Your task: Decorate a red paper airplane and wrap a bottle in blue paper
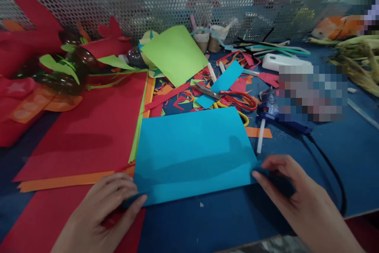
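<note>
A rectangular sheet of blue paper [195, 150] is stretched between my two hands above the table's near side. My left hand [109, 201] pinches its lower left corner, thumb in front and fingers behind. At the lower right corner, the thumb and fingers of my right hand [296, 197] close on the same sheet. Shadows fall across the paper. Just beyond its far edge lie red-handled scissors [237, 99] on a blue paper strip [227, 81]. Yellow handles [244, 119] are partly hidden behind the sheet.
Red sheets [79, 130] are stacked at the left, near red paper-and-bottle crafts [26, 47]. A light green sheet [177, 53] lies over scraps. A blue glue gun [284, 120] with its cord is at the right. Behind stands a perforated metal panel [166, 0].
</note>
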